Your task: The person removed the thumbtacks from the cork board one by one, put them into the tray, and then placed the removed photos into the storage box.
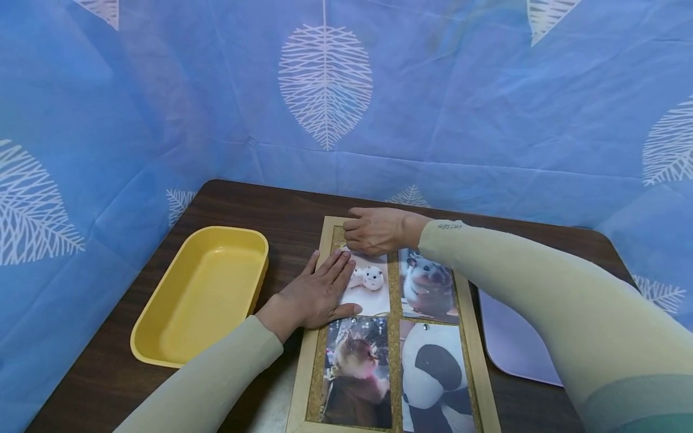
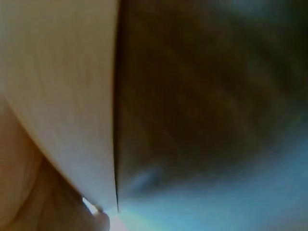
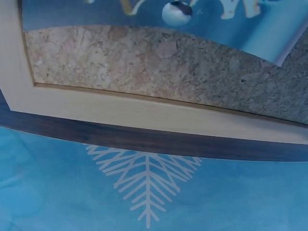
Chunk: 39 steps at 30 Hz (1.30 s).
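On the tabletop (image 1: 292, 219) I see the framed corkboard (image 1: 304, 373) with its long axis running away from my head camera, and in its far-left quarter lies the photo of small white animals (image 1: 373, 294), whose partly covered length seems to match. The left hand (image 1: 316, 294) rests flat across the board's left rail onto the photo, fingers straight, gripping nothing. From the board's right side, the right hand (image 1: 376, 231) is nearer the photo's far edge, fingers curled, but I can't tell whether they pinch anything.
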Each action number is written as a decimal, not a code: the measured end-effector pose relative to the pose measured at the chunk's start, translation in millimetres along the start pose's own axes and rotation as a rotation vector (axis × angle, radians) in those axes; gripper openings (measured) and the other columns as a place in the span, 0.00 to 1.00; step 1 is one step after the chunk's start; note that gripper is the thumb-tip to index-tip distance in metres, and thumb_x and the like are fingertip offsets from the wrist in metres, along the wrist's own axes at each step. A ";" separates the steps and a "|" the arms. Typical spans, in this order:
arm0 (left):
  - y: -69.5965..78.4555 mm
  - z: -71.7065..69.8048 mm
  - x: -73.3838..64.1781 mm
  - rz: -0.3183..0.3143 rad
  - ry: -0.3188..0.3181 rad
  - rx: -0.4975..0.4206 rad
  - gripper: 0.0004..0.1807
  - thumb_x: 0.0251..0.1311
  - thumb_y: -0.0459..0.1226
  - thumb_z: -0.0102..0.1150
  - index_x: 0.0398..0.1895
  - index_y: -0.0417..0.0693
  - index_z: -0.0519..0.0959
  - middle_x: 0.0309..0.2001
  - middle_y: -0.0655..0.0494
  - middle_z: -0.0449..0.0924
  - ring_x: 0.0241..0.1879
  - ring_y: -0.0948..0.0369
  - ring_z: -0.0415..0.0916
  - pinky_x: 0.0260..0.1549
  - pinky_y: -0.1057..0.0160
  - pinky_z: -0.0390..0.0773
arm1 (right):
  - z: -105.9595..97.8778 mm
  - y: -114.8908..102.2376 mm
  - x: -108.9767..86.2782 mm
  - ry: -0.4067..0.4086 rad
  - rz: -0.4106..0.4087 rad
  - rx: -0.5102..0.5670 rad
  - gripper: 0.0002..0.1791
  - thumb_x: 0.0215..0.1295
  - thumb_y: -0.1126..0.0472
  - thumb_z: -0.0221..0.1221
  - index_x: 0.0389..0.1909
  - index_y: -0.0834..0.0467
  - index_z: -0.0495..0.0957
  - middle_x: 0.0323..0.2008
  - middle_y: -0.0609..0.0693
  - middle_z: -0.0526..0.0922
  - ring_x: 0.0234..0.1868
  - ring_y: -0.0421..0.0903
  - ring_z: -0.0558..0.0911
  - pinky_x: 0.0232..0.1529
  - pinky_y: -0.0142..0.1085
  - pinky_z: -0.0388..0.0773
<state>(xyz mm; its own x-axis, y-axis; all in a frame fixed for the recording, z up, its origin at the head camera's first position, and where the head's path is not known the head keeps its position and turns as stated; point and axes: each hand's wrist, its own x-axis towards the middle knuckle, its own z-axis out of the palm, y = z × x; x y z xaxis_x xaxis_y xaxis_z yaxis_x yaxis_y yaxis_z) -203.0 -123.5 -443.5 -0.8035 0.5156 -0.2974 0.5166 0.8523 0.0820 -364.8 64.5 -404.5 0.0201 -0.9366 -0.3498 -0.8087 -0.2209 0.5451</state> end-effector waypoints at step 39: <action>3.2 0.3 -5.2 -0.003 0.006 0.002 0.51 0.75 0.71 0.28 0.88 0.49 0.37 0.87 0.52 0.31 0.86 0.54 0.29 0.83 0.42 0.34 | -3.0 -1.8 -0.4 0.022 0.027 0.013 0.14 0.83 0.51 0.50 0.50 0.52 0.82 0.49 0.48 0.84 0.51 0.49 0.75 0.52 0.46 0.70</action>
<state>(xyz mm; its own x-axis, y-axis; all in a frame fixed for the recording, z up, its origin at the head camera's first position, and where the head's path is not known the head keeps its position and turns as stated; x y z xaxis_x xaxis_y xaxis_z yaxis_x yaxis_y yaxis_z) -197.1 -123.5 -442.0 -0.8071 0.5133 -0.2917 0.5144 0.8539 0.0793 -361.6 64.5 -403.1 0.0106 -0.9479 -0.3183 -0.8169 -0.1918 0.5440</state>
